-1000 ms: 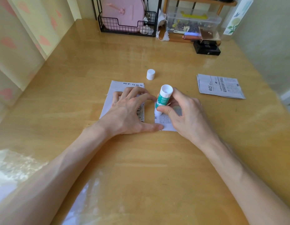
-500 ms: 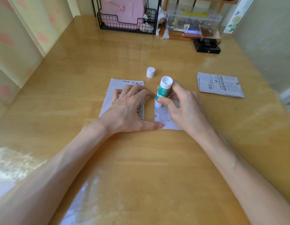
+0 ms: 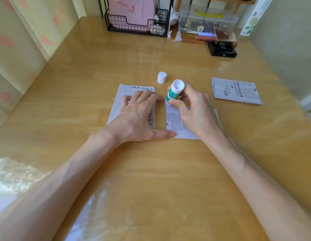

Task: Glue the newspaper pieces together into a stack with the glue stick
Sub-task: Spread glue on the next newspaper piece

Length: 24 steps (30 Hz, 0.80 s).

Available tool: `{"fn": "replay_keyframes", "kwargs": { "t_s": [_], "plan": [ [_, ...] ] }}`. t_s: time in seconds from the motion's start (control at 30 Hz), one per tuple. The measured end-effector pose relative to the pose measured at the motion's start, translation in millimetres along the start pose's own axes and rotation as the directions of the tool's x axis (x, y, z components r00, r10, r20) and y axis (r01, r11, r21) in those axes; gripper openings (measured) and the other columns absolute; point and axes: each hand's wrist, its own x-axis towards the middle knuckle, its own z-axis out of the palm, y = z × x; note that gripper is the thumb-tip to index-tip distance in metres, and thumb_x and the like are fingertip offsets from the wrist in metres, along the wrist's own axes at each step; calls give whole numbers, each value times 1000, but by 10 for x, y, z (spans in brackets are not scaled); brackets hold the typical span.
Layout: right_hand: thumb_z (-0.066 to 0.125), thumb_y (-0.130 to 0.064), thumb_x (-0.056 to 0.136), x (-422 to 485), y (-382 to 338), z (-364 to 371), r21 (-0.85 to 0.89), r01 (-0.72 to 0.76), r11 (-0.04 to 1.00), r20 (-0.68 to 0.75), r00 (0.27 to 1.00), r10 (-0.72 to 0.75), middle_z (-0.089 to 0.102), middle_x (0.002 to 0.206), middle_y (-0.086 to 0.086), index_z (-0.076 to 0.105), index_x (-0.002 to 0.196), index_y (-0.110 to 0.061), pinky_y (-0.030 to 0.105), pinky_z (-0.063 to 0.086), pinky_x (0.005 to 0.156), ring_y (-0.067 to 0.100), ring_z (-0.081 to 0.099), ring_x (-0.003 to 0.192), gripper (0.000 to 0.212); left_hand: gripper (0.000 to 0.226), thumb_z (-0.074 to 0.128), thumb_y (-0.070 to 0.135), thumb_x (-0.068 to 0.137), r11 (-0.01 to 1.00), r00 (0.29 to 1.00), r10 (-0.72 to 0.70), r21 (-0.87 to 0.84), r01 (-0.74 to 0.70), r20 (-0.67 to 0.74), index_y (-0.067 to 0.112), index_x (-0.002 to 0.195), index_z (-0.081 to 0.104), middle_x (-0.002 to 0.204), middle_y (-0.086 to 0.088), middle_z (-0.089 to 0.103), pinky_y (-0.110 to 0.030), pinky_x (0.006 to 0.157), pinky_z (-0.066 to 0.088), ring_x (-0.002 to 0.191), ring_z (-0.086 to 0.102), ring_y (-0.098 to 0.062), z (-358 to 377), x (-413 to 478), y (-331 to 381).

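Two newspaper pieces lie side by side mid-table. My left hand (image 3: 140, 113) lies flat with spread fingers on the left piece (image 3: 119, 100), its thumb reaching to the lower corner of the right piece (image 3: 175, 122). My right hand (image 3: 194, 112) grips a green-and-white glue stick (image 3: 173, 92), tip down at the far left corner of the right piece. The stick's white cap (image 3: 162, 77) stands on the table just beyond. A third, folded stack of newspaper (image 3: 236, 90) lies apart to the right.
At the table's back edge stand a black wire basket (image 3: 137, 26) holding a pink item, a clear plastic box (image 3: 206, 21) and a small black box (image 3: 221, 49). A wall runs along the left, another along the right.
My right hand has drawn the glue stick away from me along the left edge of the right piece, from its middle to its far corner. My left hand has stayed pressed on the paper.
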Motion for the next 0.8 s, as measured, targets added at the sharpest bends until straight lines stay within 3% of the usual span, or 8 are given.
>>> {"fn": "replay_keyframes", "kwargs": {
  "t_s": [0.07, 0.13, 0.23, 0.37, 0.5, 0.67, 0.8],
  "plan": [
    [69, -9, 100, -7, -4, -14, 111, 3, 994, -7, 1000, -3, 75, 101, 1, 65, 116, -8, 46, 59, 82, 20, 73, 96, 16, 107, 64, 94, 56, 1000, 1000, -1, 1, 1, 4, 41, 146, 41, 140, 21, 41, -31, 106, 17, 137, 29, -7, 7, 0, -1],
    [66, -6, 102, -10, -29, -83, 259, 29, 965, -104, 995, -2, 74, 111, 0, 65, 119, -5, 39, 59, 95, 16, 73, 105, 17, 111, 60, 97, 54, 1000, 1000, -5, 0, 5, 12, 39, 146, 41, 141, 22, 41, -31, 107, 16, 138, 28, -7, 8, 1, -5],
    [64, -9, 105, -8, -74, -241, 321, 67, 945, -191, 982, -5, 71, 114, 0, 62, 123, -1, 34, 57, 97, 17, 73, 106, 20, 113, 55, 100, 51, 1000, 1000, -8, -3, 8, 20, 39, 146, 41, 140, 23, 40, -31, 110, 16, 138, 27, -5, -2, 3, -8],
    [66, -18, 104, -152, -122, -309, 305, -16, 952, -5, 1000, 18, 71, 106, -11, 64, 119, -12, 33, 58, 90, 15, 73, 99, 16, 110, 62, 95, 55, 1000, 1000, -10, 5, 9, 18, 39, 147, 41, 141, 23, 40, -30, 108, 15, 139, 26, -5, -9, 4, 9],
    [74, -23, 100, -282, -144, -306, 235, -51, 971, 154, 988, 14, 75, 102, -8, 66, 122, -13, 35, 57, 89, 18, 73, 96, 26, 108, 62, 95, 56, 1000, 1000, -14, 23, 13, 21, 40, 147, 40, 140, 23, 39, -30, 106, 15, 138, 27, -5, -6, 12, 10],
    [76, -19, 97, -319, -231, -331, 186, 0, 983, 238, 970, -45, 75, 91, -8, 61, 110, -11, 31, 54, 86, 16, 71, 92, 22, 109, 49, 101, 52, 1000, 1000, -4, 22, 3, 20, 41, 143, 39, 129, 29, 34, -30, 104, 15, 136, 28, -4, 9, 17, -5],
    [75, -21, 98, -322, -258, -341, 85, 53, 995, 244, 967, -73, 71, 86, -14, 58, 106, -10, 16, 46, 76, 6, 67, 86, 22, 106, 49, 100, 53, 1000, 1000, 9, 13, -9, 12, 43, 141, 40, 125, 30, 31, -29, 103, 15, 134, 27, -3, 11, 12, -15]
  ]
}}
